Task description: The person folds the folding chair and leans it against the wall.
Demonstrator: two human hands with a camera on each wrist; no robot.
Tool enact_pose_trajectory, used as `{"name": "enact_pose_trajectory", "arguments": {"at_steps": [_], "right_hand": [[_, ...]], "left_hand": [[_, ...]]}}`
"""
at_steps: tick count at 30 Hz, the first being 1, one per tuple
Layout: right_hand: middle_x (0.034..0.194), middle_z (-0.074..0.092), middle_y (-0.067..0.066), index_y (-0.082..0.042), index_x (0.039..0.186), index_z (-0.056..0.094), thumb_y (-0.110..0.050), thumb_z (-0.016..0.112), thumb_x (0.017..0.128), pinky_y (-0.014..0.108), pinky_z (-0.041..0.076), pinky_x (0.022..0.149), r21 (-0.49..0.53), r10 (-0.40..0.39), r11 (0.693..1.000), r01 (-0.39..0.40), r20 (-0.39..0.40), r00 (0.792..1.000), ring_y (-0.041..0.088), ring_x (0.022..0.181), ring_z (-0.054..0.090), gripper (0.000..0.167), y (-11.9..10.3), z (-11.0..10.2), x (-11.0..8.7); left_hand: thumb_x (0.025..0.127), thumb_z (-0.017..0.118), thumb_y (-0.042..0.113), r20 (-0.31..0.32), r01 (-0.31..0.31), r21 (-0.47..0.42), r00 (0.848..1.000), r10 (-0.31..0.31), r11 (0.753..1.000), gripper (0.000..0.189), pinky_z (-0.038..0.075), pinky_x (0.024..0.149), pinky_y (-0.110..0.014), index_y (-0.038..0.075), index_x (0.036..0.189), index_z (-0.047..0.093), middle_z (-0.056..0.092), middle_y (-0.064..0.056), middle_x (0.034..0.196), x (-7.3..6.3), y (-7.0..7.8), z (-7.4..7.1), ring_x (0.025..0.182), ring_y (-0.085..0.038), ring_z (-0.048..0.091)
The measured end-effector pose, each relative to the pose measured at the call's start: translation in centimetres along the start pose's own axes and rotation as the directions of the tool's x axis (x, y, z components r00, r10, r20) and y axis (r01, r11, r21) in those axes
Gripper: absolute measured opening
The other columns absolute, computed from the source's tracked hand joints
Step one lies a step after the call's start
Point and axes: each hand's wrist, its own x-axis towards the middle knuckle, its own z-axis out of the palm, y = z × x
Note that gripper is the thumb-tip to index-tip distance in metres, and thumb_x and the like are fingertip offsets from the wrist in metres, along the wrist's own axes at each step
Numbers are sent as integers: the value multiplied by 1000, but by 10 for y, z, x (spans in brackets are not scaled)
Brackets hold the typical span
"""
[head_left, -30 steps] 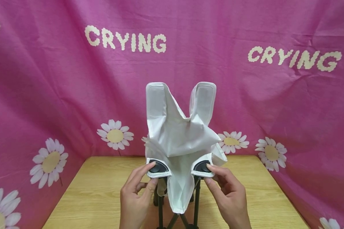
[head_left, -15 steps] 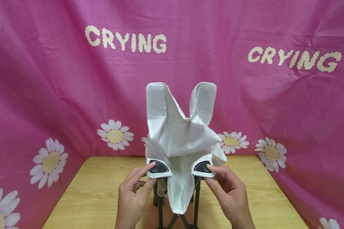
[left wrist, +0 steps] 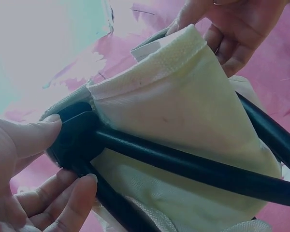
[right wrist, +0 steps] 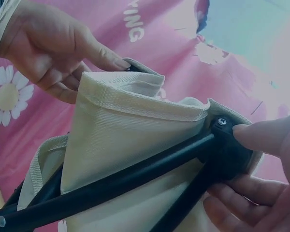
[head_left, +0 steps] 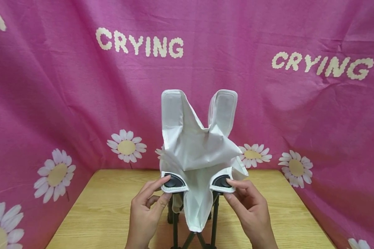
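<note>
A small folding chair with a white fabric seat (head_left: 202, 148) and black tube legs (head_left: 175, 224) stands in front of me, two flaps of its fabric pointing upward. My left hand (head_left: 148, 207) pinches the front left corner, index finger on the black corner patch (head_left: 176, 181) and thumb beneath. At the front right corner, my right hand (head_left: 250, 209) pinches the other black patch (head_left: 219, 181) likewise. Under each corner the wrist views show a black plastic joint, the left joint (left wrist: 77, 133) and the right joint (right wrist: 228, 150), thumb against it. Between the corners the fabric sags in folds.
The chair stands on a light wooden table (head_left: 96, 207). A pink cloth (head_left: 187, 69) with daisies and lettering hangs behind the table and along both sides, close to its edges.
Both hands keep their pinch on the chair's corners, and the chair holds its shape. The left wrist has swung slightly outward; the whole head view has shifted a little.
</note>
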Motion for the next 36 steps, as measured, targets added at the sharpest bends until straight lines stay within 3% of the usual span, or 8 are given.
{"name": "enact_pose_trajectory", "arguments": {"at_steps": [11,18,36], "right_hand": [[115,61,13,1,125,57,3,63,90,31,54,86,-6,-6,1000,7,1,1000,23,101,64,35,0,-1,1],[112,62,11,4,121,58,8,64,87,30,55,81,16,-10,1000,11,-22,1000,20,91,64,35,-2,3,2],[116,62,11,4,122,58,7,64,88,33,55,85,20,-18,1000,19,-18,1000,23,99,65,35,-1,2,3]], "left_hand": [[85,72,4,-39,-11,-31,999,10,999,36,54,68,-24,16,118,70,65,-2,107,1,2,5,97,-16,59],[85,71,4,-46,-27,-24,999,25,999,35,54,69,-24,15,118,70,66,-2,106,2,4,7,96,-16,59],[84,72,1,-52,-63,-10,997,63,998,36,54,66,-24,14,117,70,66,-2,104,3,4,15,93,-14,58]]}}
